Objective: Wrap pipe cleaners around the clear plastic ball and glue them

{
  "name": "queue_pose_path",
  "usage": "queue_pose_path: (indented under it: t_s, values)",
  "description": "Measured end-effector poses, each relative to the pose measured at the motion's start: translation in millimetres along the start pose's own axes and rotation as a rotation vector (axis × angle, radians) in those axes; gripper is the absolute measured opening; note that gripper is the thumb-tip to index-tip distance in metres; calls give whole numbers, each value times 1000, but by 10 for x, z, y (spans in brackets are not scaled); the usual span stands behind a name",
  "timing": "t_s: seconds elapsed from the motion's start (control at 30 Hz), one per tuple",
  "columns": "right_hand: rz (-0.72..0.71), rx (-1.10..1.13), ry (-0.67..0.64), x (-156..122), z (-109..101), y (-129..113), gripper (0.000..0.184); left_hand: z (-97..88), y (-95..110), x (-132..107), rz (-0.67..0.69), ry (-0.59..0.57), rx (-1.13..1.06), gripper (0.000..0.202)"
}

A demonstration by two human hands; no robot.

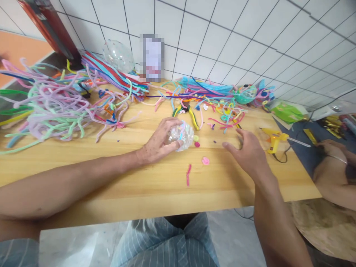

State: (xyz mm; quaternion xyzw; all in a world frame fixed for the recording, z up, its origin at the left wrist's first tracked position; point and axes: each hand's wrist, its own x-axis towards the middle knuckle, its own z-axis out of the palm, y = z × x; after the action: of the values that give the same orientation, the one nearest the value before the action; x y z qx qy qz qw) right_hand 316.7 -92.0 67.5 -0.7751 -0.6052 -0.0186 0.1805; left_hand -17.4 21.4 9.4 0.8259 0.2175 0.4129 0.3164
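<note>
— Grip?
— Left hand [158, 142] curls its fingers round the clear ball [184, 136], mid-table [155, 193]. Right hand [247, 150] lies spread just right of it, holding nothing.
— Markings?
— The panel [151, 57] at the far wall is blurred, unreadable.
— Surroundings?
— Pliers [191, 113] just beyond the ball; yellow glue gun [274, 140] right of the right hand; pipe cleaners [55, 107] heaped far left. Another person's arm [330, 170] at the right edge.

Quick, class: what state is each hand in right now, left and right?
Left hand: closed around the clear ball, on the table.
Right hand: open, holding nothing, near the yellow glue gun.
</note>
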Motion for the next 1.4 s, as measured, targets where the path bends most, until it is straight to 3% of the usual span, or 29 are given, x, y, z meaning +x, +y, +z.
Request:
queue_pose_path:
  t_s: [0.07, 0.13, 0.27, 0.43, 0.67, 0.87, 0.93, 1.0, 1.1, 1.23, 1.3, 1.4]
  values:
    - [129, -97, 40, -128, 18, 296, 83, 11, -8, 5, 3, -2, -5, 54]
    - [253, -142, -5, -253, 64, 588, 90, 20, -15, 10, 5, -4, -11, 55]
    - [307, -113, -2, -415, 193, 939, 83, 15, -16, 14, -8, 2, -15, 55]
    - [383, 0, 85, -441, 253, 1052, 82, -7, 5, 14, -1, -7, -8, 54]
    - [387, 3, 76, -426, 234, 1076, 78, 1, -1, 13, 1, -6, 0, 53]
    - [348, -35, 25, -317, 133, 1091, 87, 22, -37, 16, 0, 6, -17, 55]
    - [305, -52, 43, -282, 107, 951, 88, 11, -32, 12, -1, -1, -15, 55]
    - [189, -14, 83, -278, 97, 660, 86, -5, -18, 0, -2, -14, -10, 54]
    - [-58, 173, 167, -292, 107, 11, 83, -30, 7, -29, -16, -18, -21, 54]
    - [-346, 389, 114, -216, 186, -767, 90, -56, 25, -59, -69, -23, -40, 56]
    - [-437, 456, 76, -177, 271, -971, 99, -65, 37, -66, -87, -18, -38, 56]
    - [-521, 544, 61, -188, 446, -1075, 105, -71, 68, -69, -93, -24, -29, 56]
